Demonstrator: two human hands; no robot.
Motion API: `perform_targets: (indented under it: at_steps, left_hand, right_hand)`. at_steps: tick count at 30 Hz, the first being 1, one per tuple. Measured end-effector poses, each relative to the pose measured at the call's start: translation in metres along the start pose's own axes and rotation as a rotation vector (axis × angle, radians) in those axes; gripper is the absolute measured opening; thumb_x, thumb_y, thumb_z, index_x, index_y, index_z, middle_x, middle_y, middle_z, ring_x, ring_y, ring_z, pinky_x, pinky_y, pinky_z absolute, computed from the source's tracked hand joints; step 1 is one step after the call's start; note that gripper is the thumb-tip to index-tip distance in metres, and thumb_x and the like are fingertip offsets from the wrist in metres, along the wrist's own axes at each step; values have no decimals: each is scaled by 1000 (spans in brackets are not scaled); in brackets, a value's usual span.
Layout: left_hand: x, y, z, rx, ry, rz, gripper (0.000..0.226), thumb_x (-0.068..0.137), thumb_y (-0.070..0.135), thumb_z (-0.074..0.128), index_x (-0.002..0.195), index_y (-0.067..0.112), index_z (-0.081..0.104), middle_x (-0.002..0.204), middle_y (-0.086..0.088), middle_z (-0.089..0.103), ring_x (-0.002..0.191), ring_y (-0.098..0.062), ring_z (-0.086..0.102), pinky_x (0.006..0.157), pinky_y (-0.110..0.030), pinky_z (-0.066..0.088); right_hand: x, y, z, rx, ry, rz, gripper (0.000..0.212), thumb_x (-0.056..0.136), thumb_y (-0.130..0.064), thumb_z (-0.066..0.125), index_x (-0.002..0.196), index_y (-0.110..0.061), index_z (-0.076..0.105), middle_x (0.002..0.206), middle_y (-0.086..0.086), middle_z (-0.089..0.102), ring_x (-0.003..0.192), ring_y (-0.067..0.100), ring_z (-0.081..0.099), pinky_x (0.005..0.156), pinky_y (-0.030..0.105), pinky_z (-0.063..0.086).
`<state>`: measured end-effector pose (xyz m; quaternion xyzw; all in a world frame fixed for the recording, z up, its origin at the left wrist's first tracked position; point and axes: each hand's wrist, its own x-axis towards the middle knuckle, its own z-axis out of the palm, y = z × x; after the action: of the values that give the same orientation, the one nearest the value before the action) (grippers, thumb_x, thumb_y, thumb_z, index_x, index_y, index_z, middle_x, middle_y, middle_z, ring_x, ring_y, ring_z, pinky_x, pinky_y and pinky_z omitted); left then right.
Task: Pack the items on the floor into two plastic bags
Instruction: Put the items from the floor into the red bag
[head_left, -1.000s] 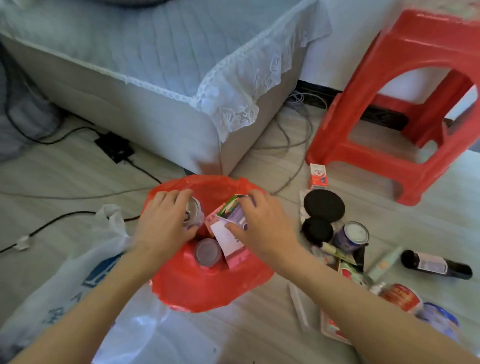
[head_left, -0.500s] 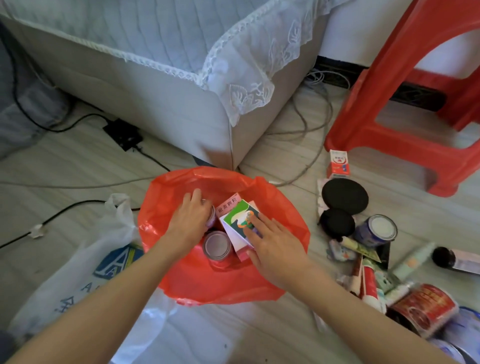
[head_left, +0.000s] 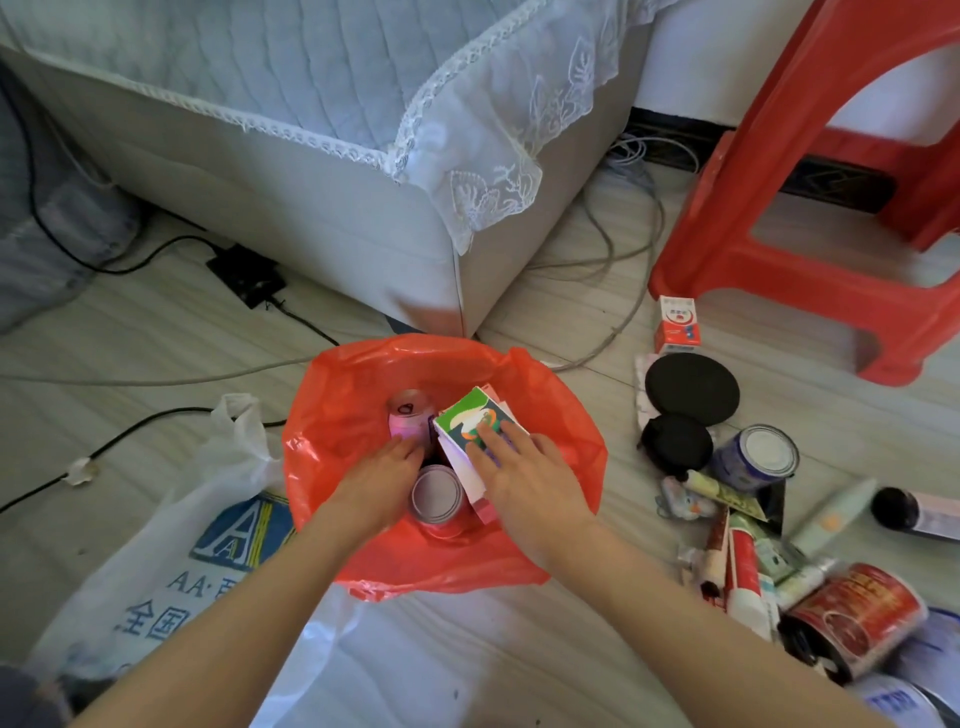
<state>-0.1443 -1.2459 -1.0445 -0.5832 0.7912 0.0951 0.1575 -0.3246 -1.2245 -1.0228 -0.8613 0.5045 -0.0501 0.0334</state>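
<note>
Fingers of right hand (head_left: 524, 475) laid flat, slightly spread, on green box (head_left: 470, 418) inside red bag (head_left: 332, 415); left hand (head_left: 382, 475) fingertips touching can (head_left: 410, 415) at 12 o'clock.

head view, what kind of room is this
Probably a bedroom at home: a bed with a lace-trimmed quilted cover, a red plastic stool beside it, and power cables across the wood-look floor.

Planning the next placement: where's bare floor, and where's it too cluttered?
Free: floor between red bag and black discs, and the strip in front of the bag, beside the white bag. Crowded: right pile around the red can and tubes; cables cross the left floor.
</note>
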Motion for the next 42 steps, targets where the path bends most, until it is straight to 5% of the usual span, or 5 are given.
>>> perform_targets:
  at_steps: [13,19,29,37,42]
  left_hand:
    - [-50,55,-65,-239,555,97,50,85,26,38,130,6,48,133,-15,53,124,-32,49,98,-47,45]
    - [-58,136,-79,-230,619,478,37,87,21,48,123,13,51,126,-7,58,120,-25,51,99,-41,39]
    - [-33,226,39,-187,26,517,68,70,2,64,134,13,43,143,-12,42,134,-30,38,103,-37,39]
    - [4,230,74,-12,-190,512,69,86,-4,38,146,20,17,157,-3,2,145,-21,-1,115,-35,9]
    - [17,224,87,11,23,656,44,69,15,33,96,17,69,96,-12,66,95,-31,64,94,-37,36]
  right_hand:
    - [-42,47,-90,-35,269,28,37,78,-31,46,107,-15,63,111,6,66,106,25,62,104,45,34]
    - [-138,100,-87,-64,234,400,52,68,-25,79,114,-8,62,113,15,65,103,32,64,91,51,46]
    - [-248,114,-1,164,-290,748,51,92,-42,46,134,-14,39,131,9,48,119,29,44,97,38,36]
    - [-187,142,38,175,-149,740,63,87,-53,48,127,-5,41,117,16,51,107,34,50,87,41,42]
    - [-163,139,56,177,-275,851,69,86,-48,52,135,-6,28,126,17,40,115,35,43,91,41,42]
